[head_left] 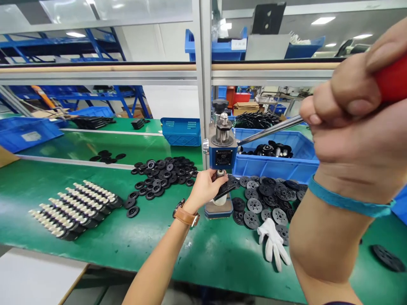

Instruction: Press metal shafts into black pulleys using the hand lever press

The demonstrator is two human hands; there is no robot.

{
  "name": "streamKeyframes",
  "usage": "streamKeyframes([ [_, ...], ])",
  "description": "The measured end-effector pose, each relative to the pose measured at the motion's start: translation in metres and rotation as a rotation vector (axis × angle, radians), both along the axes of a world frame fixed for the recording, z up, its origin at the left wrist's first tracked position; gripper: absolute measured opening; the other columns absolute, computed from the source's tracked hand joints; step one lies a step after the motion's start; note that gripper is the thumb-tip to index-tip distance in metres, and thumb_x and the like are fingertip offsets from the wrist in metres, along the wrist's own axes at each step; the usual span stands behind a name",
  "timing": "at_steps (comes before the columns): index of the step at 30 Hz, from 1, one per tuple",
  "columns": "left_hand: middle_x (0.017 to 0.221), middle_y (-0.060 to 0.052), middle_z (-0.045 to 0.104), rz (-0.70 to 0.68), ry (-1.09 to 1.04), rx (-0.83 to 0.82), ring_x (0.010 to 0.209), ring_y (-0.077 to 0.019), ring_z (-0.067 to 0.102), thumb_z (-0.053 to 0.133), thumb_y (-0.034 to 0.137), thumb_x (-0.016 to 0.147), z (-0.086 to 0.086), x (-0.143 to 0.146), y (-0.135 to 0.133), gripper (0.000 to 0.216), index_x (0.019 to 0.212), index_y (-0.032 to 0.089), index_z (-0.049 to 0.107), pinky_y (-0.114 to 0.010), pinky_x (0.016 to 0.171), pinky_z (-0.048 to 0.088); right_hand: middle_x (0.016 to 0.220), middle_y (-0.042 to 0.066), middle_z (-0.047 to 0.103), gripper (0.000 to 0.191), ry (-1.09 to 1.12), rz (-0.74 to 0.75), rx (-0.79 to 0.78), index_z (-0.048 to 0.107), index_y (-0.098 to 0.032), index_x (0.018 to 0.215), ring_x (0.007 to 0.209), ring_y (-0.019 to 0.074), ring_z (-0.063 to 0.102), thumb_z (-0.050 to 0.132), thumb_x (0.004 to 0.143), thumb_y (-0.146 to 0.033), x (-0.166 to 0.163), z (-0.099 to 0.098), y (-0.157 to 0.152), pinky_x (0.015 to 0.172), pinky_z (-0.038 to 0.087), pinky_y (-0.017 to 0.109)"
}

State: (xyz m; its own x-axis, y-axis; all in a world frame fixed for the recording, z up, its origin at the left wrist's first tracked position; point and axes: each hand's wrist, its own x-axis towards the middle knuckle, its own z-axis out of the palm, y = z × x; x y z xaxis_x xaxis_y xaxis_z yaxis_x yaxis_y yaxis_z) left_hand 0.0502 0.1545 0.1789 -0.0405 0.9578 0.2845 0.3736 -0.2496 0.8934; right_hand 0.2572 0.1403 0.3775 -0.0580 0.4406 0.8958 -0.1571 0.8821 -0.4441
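Observation:
A small blue hand press [222, 159] stands on the green workbench, with a steel ram housing on top and a lever [271, 130] running out to the right. My right hand [356, 97] is closed round the lever's red handle [394, 80], raised high and close to the camera. Under the press head, my left hand [205, 186] pinches a black plastic part [224, 189], which sits tilted above a white support [220, 204] on the press base. A pale cylindrical tip [220, 173] shows above the left fingers. The fingertips partly hide the part.
Black rings [165, 173] lie piled left of the press, and black discs [254, 205] at its right. A white glove [273, 243] rests in front of the discs. Rows of white-topped parts [78, 207] stand at left. A blue bin [270, 163] is behind the press.

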Motion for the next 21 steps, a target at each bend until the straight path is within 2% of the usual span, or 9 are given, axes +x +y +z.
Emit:
streamKeyframes([
  [3, 0.084, -0.007, 0.079, -0.029, -0.034, 0.013, 0.076, -0.0221, 0.072, 0.071, 0.03, 0.085, -0.004, 0.0, 0.004, 0.018, 0.088, 0.014, 0.077, -0.029, 0.072, 0.053, 0.057, -0.005, 0.065, 0.073, 0.189, -0.014, -0.169, 0.062, -0.026, 0.06, 0.063, 0.0071, 0.072, 0.02, 0.1, -0.07, -0.011, 0.002, -0.011, 0.038, 0.035, 0.023],
  [8, 0.088, -0.009, 0.081, -0.065, 0.003, 0.042, 0.079, -0.0243, 0.075, 0.071, 0.026, 0.086, -0.003, -0.003, 0.007, 0.015, 0.091, 0.013, 0.077, -0.03, 0.071, 0.052, 0.047, -0.013, 0.049, 0.047, 0.072, 0.011, -0.189, 0.056, -0.026, 0.063, 0.042, -0.0003, 0.056, 0.049, 0.104, -0.05, -0.009, 0.002, -0.016, 0.039, 0.037, 0.016],
  [12, 0.092, -0.01, 0.082, -0.089, 0.062, 0.081, 0.085, -0.0265, 0.076, 0.071, 0.025, 0.086, -0.002, -0.006, 0.01, 0.013, 0.093, 0.015, 0.076, -0.03, 0.072, 0.053, 0.047, -0.013, 0.041, 0.049, 0.098, -0.005, -0.239, 0.06, -0.027, 0.066, 0.037, -0.0021, 0.041, 0.038, 0.107, -0.041, -0.004, -0.006, -0.021, 0.046, 0.04, 0.017],
  [16, 0.094, -0.011, 0.082, -0.115, 0.086, 0.095, 0.087, -0.0272, 0.076, 0.072, 0.026, 0.086, -0.002, -0.007, 0.012, 0.013, 0.094, 0.016, 0.076, -0.031, 0.072, 0.053, 0.047, -0.012, 0.038, 0.04, 0.106, -0.035, -0.18, 0.063, -0.026, 0.068, 0.036, -0.0002, 0.037, 0.047, 0.104, -0.037, -0.004, -0.014, -0.03, 0.048, 0.042, 0.024],
  [21, 0.086, -0.011, 0.081, -0.084, 0.074, 0.076, 0.079, -0.0262, 0.074, 0.072, 0.029, 0.085, -0.003, -0.006, 0.012, 0.015, 0.089, 0.015, 0.076, -0.031, 0.067, 0.05, 0.042, -0.01, 0.023, 0.054, 0.176, -0.09, -0.172, 0.052, -0.025, 0.059, 0.031, 0.0019, 0.027, 0.035, 0.107, -0.045, -0.009, -0.021, -0.034, 0.04, 0.033, 0.023],
])
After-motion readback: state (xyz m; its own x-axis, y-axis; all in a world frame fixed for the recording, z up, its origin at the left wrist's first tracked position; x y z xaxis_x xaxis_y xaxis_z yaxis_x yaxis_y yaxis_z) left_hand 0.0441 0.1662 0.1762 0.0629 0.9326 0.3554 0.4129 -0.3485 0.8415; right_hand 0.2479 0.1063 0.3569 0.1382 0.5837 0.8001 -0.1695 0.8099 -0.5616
